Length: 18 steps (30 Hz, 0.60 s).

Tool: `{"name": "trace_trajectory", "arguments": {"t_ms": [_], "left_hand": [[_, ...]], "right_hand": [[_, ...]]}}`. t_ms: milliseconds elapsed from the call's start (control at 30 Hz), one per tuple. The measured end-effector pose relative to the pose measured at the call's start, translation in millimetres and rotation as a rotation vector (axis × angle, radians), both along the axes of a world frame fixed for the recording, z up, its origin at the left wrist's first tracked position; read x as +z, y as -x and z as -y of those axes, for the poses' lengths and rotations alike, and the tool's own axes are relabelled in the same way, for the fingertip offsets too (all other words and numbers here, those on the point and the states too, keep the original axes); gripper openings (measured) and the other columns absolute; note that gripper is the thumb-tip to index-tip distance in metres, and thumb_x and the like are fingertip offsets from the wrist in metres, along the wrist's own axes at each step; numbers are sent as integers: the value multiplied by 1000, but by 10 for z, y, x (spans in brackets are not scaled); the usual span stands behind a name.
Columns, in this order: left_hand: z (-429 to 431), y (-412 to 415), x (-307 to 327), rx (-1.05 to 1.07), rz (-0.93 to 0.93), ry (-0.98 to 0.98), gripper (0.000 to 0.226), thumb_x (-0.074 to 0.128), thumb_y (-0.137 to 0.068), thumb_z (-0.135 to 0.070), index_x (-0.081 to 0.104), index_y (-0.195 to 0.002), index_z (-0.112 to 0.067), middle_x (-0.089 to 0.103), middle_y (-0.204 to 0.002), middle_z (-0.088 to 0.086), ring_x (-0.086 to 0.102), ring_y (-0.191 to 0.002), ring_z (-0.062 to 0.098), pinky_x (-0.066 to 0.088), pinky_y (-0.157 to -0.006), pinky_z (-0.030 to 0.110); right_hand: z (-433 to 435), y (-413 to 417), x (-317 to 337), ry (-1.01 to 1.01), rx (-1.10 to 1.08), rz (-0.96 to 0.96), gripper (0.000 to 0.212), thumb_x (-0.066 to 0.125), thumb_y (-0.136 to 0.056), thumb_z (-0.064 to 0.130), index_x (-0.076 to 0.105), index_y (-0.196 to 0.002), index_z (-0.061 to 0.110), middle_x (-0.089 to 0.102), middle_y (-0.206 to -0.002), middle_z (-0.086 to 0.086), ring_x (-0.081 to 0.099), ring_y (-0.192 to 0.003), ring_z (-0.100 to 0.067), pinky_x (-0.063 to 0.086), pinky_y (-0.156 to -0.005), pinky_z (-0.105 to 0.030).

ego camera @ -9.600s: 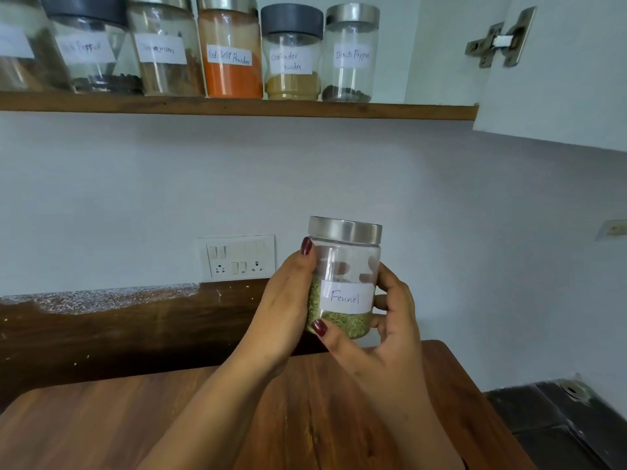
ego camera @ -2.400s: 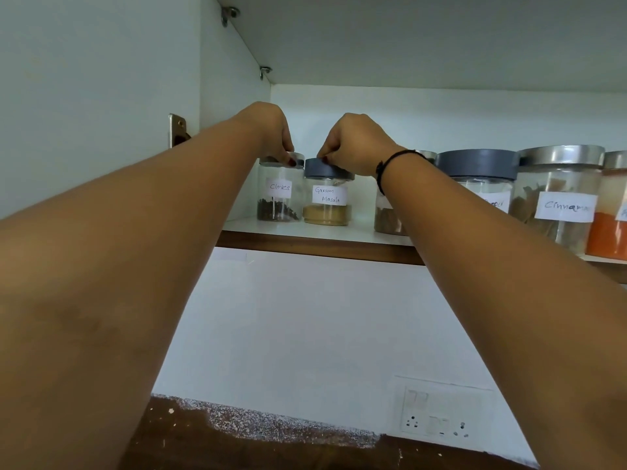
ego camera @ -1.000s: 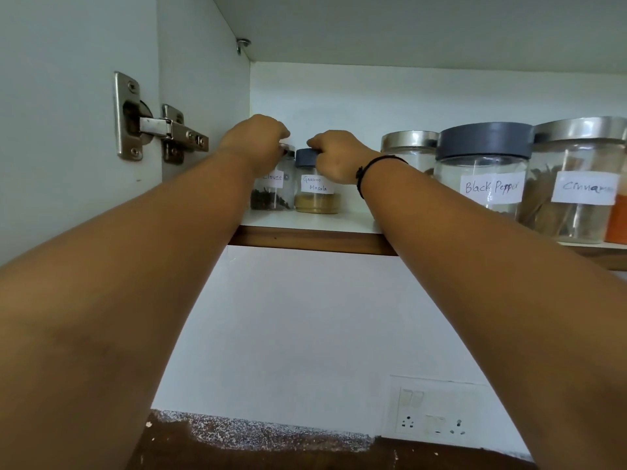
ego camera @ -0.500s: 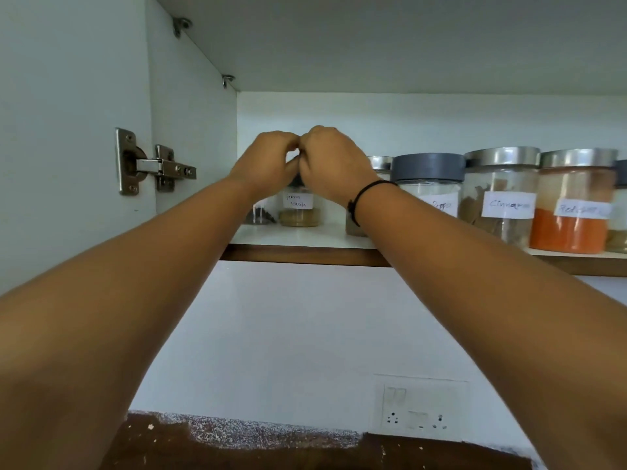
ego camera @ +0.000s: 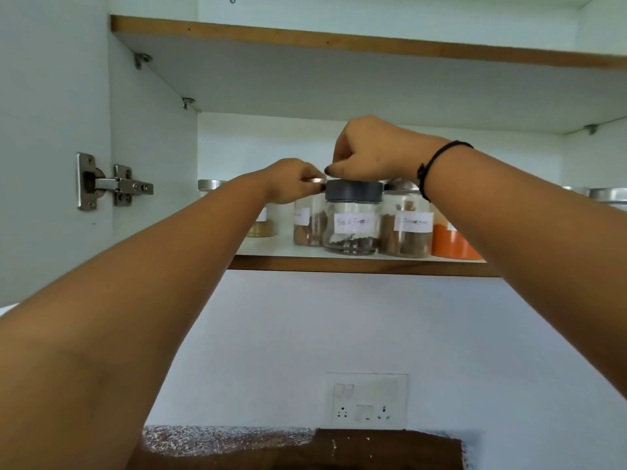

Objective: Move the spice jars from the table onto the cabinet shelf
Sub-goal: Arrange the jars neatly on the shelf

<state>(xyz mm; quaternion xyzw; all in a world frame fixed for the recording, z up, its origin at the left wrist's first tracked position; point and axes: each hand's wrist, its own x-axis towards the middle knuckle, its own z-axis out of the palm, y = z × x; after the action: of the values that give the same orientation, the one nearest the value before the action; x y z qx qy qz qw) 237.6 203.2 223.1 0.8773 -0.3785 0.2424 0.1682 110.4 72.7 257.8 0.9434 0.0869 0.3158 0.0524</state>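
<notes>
Several labelled spice jars stand in a row on the cabinet shelf (ego camera: 342, 264). My left hand (ego camera: 291, 180) is closed on the silver lid of a jar with brown contents (ego camera: 306, 226). To its right, my right hand (ego camera: 371, 151) has its fingers curled down on the dark lid of the black pepper jar (ego camera: 353, 228) at the shelf's front. A cinnamon jar (ego camera: 405, 229) and a jar of orange-red powder (ego camera: 449, 244) stand to the right. A jar of yellowish powder (ego camera: 262, 227) and another silver lid (ego camera: 207, 184) show to the left, partly hidden by my left arm.
An upper shelf (ego camera: 339, 40) hangs close above the jars. The cabinet's left wall carries a metal hinge (ego camera: 113, 185) beside the open door (ego camera: 51, 113). A wall socket (ego camera: 366, 401) and a dark brown backsplash (ego camera: 322, 449) lie below. More silver lids (ego camera: 607, 195) sit at far right.
Both hands have shifted right along the shelf, from the two small jars at the left end to the silver-lidded jar and the black pepper jar. The view has tilted up.
</notes>
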Motion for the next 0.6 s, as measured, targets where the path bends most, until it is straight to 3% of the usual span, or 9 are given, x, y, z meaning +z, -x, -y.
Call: {"name": "trace_trajectory", "arguments": {"t_ms": [167,333,600], "left_hand": [[-139,33,93,39,-82,-139,44,45,-105,-31,44,-148,-22,51,-147,6,48,-128,23,33,-102,34],[-207,62,148,99,21,-98,42,64,-96,-31,61,-135,-16,66,-131,7,57,-106,19,42,-89,31],[-183,21,47,185,113,70,47,73,-85,-44,72,-120,-12,73,-116,9,65,-94,25,55,-83,38]], "right_hand": [[132,119,-23,-2,-19,-160,39,62,-92,46,73,-107,11,71,-100,-3,63,-86,-18,55,-75,-32],[163,140,-88,14,-2,-136,31,67,-92,35,73,-112,11,72,-110,-5,65,-101,-23,55,-93,-42],[208,-54,-173,-55,9,-59,29,70,-91,25,74,-113,7,73,-113,-9,66,-102,-24,53,-87,-32]]}}
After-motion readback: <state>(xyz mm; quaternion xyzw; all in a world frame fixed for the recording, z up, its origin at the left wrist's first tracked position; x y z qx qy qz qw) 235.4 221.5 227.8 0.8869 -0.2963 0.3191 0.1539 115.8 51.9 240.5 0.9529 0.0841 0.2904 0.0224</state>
